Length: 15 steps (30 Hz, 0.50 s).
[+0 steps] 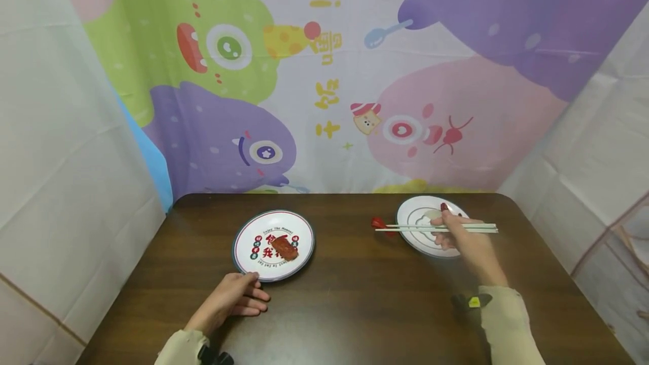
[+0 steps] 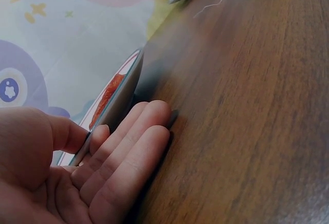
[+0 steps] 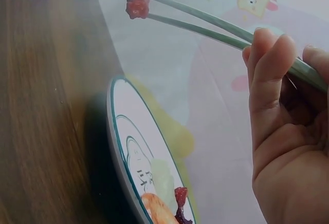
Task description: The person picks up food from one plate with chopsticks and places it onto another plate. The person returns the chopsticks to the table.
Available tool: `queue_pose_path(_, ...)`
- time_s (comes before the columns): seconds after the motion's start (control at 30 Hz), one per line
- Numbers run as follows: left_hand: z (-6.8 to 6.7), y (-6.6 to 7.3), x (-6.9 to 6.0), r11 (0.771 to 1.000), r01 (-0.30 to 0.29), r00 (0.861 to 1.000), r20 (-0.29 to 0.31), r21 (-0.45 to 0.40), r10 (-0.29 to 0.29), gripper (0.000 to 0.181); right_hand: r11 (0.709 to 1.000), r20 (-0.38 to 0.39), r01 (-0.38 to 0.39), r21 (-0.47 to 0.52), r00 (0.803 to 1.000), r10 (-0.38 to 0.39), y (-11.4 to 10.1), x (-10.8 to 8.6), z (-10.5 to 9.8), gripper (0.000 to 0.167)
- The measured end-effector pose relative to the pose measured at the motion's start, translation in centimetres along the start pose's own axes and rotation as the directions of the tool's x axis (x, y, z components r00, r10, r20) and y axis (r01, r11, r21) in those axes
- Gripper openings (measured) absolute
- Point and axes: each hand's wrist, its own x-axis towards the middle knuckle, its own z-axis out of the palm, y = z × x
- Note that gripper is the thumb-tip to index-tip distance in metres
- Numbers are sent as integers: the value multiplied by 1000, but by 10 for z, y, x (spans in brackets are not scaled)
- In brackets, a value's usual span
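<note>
My left hand [image 1: 234, 298] pinches the near rim of a white plate [image 1: 244, 241], thumb on top and a fingertip beneath in the left wrist view. The other fingers extend over the table. On that plate lies a reddish-brown piece of food [image 1: 285, 248]. At the right, my right hand [image 1: 469, 244] grips a pair of pale green chopsticks [image 3: 205, 27]. A glossy red piece of food [image 3: 137, 7] is held between their tips, clear of the table. Below this hand is a second white plate [image 1: 408, 211], partly hidden in the head view.
On the right plate are a pale green piece [image 3: 162, 180], an orange piece [image 3: 158, 208] and a dark red piece [image 3: 180, 196]. Both plates stand on a dark wooden table [image 1: 345, 297]. A printed cartoon cloth [image 1: 324, 156] hangs behind its far edge; pale walls flank the sides.
</note>
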Motion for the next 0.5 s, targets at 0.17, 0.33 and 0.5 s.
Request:
queue_pose_path(0.17, 0, 0, 0, 1000, 6, 1000, -7, -1, -6, 31, 1000, -8, -2, 17, 1000, 2, 1, 2, 4, 29)
queue_pose_path(0.33, 0, 1, 0, 1000, 6, 1000, -10, -3, -6, 31, 999, -3, 5, 42, 1000, -5, -3, 2, 10, 28)
queue_pose_path(0.5, 0, -1, 0, 1000, 2, 1000, 7, -5, -2, 31, 997, 22, 29, 73, 999, -30, -4, 1, 16, 29)
